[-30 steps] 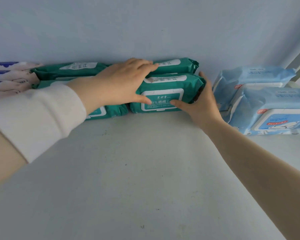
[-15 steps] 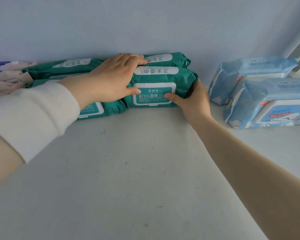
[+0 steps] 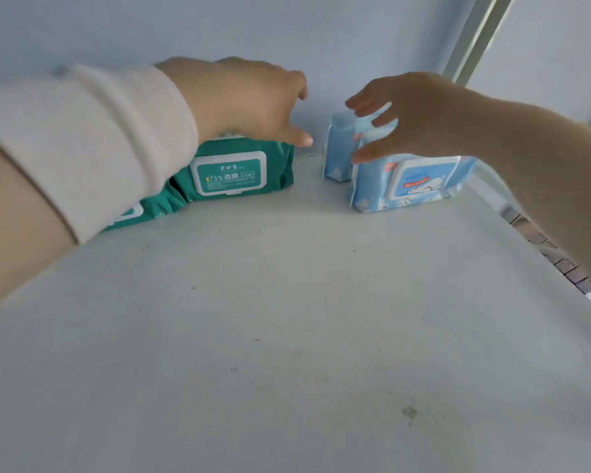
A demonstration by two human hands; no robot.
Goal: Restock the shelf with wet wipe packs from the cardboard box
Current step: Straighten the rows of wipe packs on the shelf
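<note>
A green wet wipe pack point(image 3: 234, 174) with a white lid label stands on edge at the back of the pale shelf point(image 3: 287, 336). Another green pack point(image 3: 144, 211) peeks out from under my sleeve to its left. My left hand point(image 3: 249, 100) hovers over the green pack, fingers loose, holding nothing. Two light blue packs point(image 3: 413, 182) stand to the right. My right hand point(image 3: 406, 117) is spread open in front of the blue packs and holds nothing. The cardboard box is out of view.
The shelf's back wall point(image 3: 287, 35) is right behind the packs. A metal upright point(image 3: 475, 39) rises at the far right. The shelf's right edge point(image 3: 539, 247) has a perforated strip.
Both hands have let go of the green pack and lifted off it. My right hand has moved right, in front of the blue packs. The view has swung to the right.
</note>
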